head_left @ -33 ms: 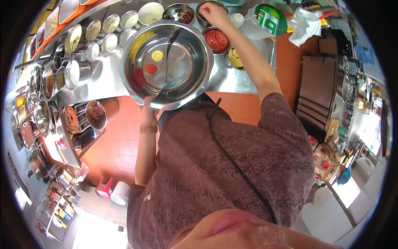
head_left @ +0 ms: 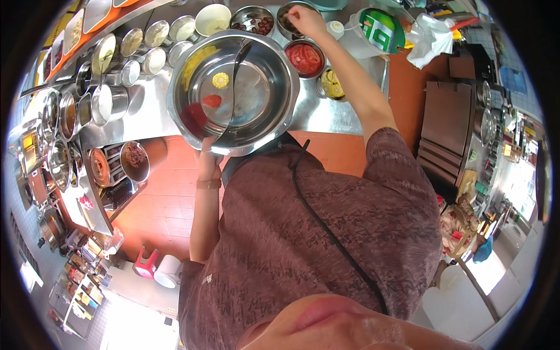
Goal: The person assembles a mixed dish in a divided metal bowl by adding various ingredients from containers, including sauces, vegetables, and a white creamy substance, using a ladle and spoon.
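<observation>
Left hand clamped the big steel bowl by its near rim; right hand pinched together in a small tub. Bowl held only a few dabs of sauce, so filling looked barely begun.

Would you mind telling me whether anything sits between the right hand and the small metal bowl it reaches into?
Nothing visible does: the right hand is already over the small round metal bowl at the counter's far edge, fingertips at its contents.
</observation>
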The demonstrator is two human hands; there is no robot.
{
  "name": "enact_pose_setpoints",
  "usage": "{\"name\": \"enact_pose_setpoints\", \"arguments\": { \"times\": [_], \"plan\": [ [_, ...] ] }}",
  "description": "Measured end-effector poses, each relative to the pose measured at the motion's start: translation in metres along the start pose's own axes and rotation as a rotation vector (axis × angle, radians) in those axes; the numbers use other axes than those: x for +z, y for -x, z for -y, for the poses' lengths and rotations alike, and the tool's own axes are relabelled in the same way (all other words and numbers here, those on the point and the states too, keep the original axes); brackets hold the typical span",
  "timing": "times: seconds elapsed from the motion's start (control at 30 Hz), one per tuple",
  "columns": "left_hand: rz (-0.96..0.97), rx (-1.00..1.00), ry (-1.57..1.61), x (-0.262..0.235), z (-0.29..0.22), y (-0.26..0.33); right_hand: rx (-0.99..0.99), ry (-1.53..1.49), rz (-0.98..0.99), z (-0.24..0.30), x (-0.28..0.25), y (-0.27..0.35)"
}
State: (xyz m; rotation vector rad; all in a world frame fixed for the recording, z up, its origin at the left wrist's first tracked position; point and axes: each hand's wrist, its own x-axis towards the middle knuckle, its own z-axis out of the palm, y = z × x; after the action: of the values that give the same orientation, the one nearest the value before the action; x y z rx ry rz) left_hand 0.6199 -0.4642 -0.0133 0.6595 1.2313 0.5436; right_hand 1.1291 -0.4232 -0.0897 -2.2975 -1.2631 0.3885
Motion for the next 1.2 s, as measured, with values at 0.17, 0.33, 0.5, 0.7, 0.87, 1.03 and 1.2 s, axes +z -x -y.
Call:
{"name": "enact_pose_setpoints", "arguments": {
  "times": [0.17, 0.33, 0.5, 0.7, 0.87, 1.03, 1.2],
  "plan": [
    [-0.099, 0.053, 0.028, 0.015, -0.006, 0.013, -0.176, 0.429, 0.136, -0.044, 0.05, -0.027],
    [-0.107, 0.082, 0.071, 0.015, -0.008, 0.008, -0.179, 0.504, 0.222, -0.033, 0.054, -0.042],
    [-0.129, 0.073, 0.063, 0.01, -0.004, 0.001, -0.085, 0.072, 0.086, -0.028, 0.023, -0.043],
    [-0.141, 0.05, 0.016, 0.014, -0.003, -0.001, -0.277, -0.782, 0.445, 0.144, -0.003, 0.031],
    [-0.107, 0.014, 0.032, 0.011, -0.002, -0.006, -0.663, -0.6, 0.491, 0.222, 0.021, 0.063],
    [-0.177, 0.099, 0.136, -0.005, 0.001, 0.013, -0.428, -0.574, 0.226, 0.195, 0.021, 0.008],
    [-0.295, 0.037, 0.173, -0.028, 0.005, 0.028, -0.263, 0.189, 0.29, 0.072, 0.109, -0.079]
  ]
}}
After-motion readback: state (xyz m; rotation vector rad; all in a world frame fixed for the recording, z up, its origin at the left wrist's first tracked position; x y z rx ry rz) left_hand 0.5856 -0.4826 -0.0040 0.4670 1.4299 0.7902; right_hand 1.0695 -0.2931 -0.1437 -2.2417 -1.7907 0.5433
